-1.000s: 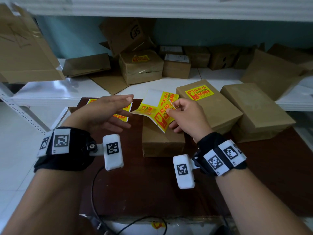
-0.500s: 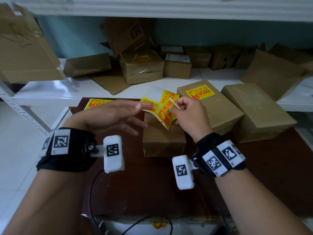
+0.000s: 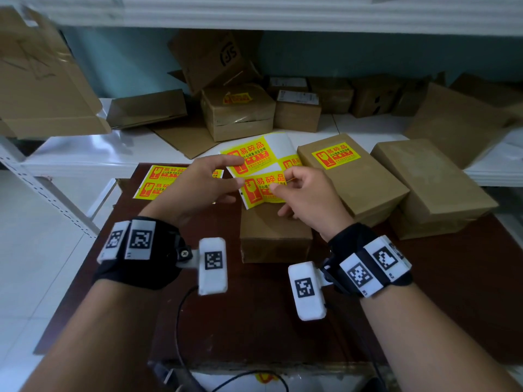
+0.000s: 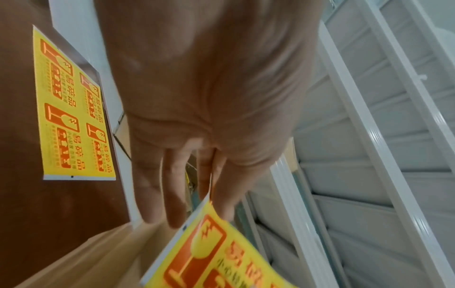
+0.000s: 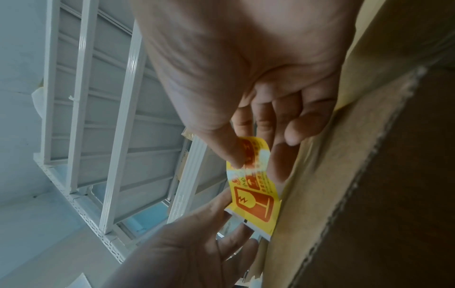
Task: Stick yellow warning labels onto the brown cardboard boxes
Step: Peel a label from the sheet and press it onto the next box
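Dark brown desk [image 3: 283,321] in front of you carries the unlabelled box [image 3: 271,233]; just above it your right hand [image 3: 308,199] pinches a label [image 3: 263,188] on the label sheet [image 3: 254,162], whose left edge your left hand [image 3: 198,188] grips. You seem mid-peel; next, free the label fully and press it flat on that box's top.

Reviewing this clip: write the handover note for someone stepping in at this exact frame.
Left hand: pinches the left edge of the label sheet.
Right hand: pinches a label at the sheet's lower right.
The sheet is held above the unlabelled near box. A spare sheet lies on the table, left.
Done: the middle box carries a label.
Left: peel a label, stick it on the near box, then the right box.
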`<act>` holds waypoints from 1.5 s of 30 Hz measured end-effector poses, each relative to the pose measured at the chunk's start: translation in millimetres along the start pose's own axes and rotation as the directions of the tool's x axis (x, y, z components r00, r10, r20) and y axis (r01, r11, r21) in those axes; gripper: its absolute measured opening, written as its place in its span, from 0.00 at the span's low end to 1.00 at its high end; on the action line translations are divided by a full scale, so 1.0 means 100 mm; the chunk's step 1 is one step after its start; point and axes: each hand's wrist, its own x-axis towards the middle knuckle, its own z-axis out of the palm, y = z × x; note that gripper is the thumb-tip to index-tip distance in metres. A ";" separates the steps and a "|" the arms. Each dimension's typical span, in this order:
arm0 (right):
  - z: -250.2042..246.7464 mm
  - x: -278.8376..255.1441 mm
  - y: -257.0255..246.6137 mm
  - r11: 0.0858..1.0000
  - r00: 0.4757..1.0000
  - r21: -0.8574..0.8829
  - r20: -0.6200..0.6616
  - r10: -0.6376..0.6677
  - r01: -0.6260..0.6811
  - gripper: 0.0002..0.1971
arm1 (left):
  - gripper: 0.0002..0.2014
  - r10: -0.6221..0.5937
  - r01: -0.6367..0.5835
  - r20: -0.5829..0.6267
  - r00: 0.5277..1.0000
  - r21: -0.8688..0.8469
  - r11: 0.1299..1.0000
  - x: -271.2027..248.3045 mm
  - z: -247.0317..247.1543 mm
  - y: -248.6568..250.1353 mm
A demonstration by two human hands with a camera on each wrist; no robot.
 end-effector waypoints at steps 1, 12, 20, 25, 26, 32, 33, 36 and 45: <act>0.00 0.00 0.00 1.000 1.000 0.012 0.013 0.008 -0.008 0.08 | 0.19 0.003 -0.003 -0.032 0.999 0.001 1.000 0.01 0.03 -0.01; -0.01 -0.01 -0.02 0.997 0.999 0.066 0.015 -0.046 0.045 0.11 | 0.12 0.041 -0.086 -0.265 0.963 -0.158 0.984 0.05 0.12 0.03; -0.01 -0.01 -0.01 0.986 0.985 0.028 -0.038 -0.166 0.167 0.05 | 0.14 -0.003 -0.106 -0.344 0.939 -0.297 0.949 0.08 0.08 0.01; 0.00 0.03 0.01 0.972 0.972 0.020 -0.048 -0.231 0.232 0.05 | 0.17 -0.029 -0.111 -0.384 0.923 -0.336 0.935 0.10 0.03 -0.01; 0.00 0.03 0.02 0.972 0.971 0.021 -0.048 -0.233 0.234 0.05 | 0.18 -0.034 -0.113 -0.394 0.918 -0.343 0.932 0.11 0.02 -0.02; -0.02 0.01 0.00 0.970 0.970 0.011 -0.013 -0.242 0.242 0.07 | 0.18 -0.059 -0.112 -0.416 0.908 -0.376 0.920 0.14 -0.03 -0.05; -0.02 0.00 -0.01 0.969 0.969 0.011 -0.010 -0.246 0.246 0.07 | 0.19 -0.060 -0.114 -0.419 0.906 -0.377 0.919 0.14 -0.04 -0.06; -0.03 0.00 -0.02 0.968 0.968 0.017 -0.016 -0.251 0.251 0.07 | 0.19 -0.061 -0.119 -0.431 0.900 -0.377 0.919 0.15 -0.06 -0.08; -0.03 0.00 -0.01 0.968 0.968 0.034 -0.042 -0.248 0.249 0.07 | 0.20 -0.067 -0.122 -0.467 0.882 -0.363 0.924 0.18 -0.12 -0.13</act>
